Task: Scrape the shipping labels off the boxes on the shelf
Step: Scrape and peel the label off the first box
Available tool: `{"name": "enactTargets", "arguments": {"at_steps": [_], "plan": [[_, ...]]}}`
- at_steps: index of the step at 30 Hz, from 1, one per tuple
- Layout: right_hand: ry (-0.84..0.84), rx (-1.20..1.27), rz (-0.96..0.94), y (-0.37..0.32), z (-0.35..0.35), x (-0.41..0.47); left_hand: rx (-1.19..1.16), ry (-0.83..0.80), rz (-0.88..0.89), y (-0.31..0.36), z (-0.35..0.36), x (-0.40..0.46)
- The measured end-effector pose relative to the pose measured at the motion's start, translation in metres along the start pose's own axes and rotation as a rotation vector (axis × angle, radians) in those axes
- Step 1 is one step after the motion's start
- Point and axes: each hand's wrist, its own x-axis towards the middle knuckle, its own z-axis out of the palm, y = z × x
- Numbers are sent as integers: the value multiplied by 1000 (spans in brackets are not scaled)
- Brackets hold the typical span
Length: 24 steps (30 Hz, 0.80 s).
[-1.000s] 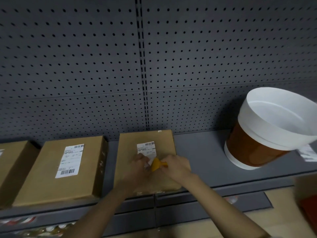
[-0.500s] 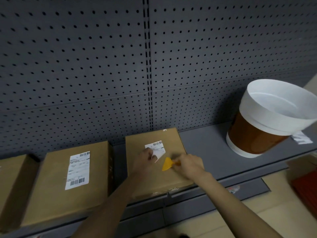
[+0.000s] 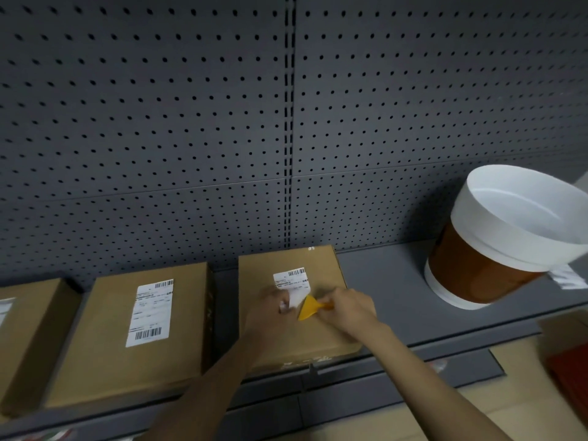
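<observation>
Shipping label (image 3: 291, 283), white, barcode at its far edge: on the top face of the middle box (image 3: 296, 332), partly peeled; far part still flat on the cardboard, near part lifted and curled up

Left hand (image 3: 270, 308): fingers pinch the lifted near edge of that label, hand resting over the box top

Scraper (image 3: 309, 308), orange, fan-shaped blade on a short handle: blade edge set at the lifted part of the label, just beside the left fingers; whether it touches the cardboard cannot be told

Right hand (image 3: 348, 308): fingers curled round the scraper handle, blade pointing left toward the label

Middle box, brown cardboard, flat: lies on the grey shelf (image 3: 391, 291), near edge at the shelf front, printed marks on that edge too blurred to read

Left box (image 3: 127, 338), brown cardboard, flat: just beside the middle box with a narrow gap between; its own label (image 3: 151, 313) whole and flat, barcodes at both ends

Third box (image 3: 28, 338): at the far left, cut by the frame, a strip of white label at the frame edge

Bucket (image 3: 506, 233), white rim and base with an orange-brown band: on the shelf to the right, well apart from the boxes; white paper scrap (image 3: 569, 276) beside it

Pegboard (image 3: 159, 122), dark grey, perforated: back wall behind the shelf
</observation>
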Motion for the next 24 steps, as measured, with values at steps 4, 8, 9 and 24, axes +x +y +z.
{"name": "enactTargets", "arguments": {"at_steps": [4, 8, 9, 24], "plan": [[-22, -9, 11, -4, 5, 2, -79, 45, -20, 8, 1, -4], [-53, -24, 21, -9, 7, 4, 0, 61, -78, 4, -4, -1], [-49, -32, 23, -11, 7, 5, -32, 42, -94, 5, -6, -1], [-14, -20, -31, -14, -2, -1, -212, 144, -82, 23, -43, 10]]}}
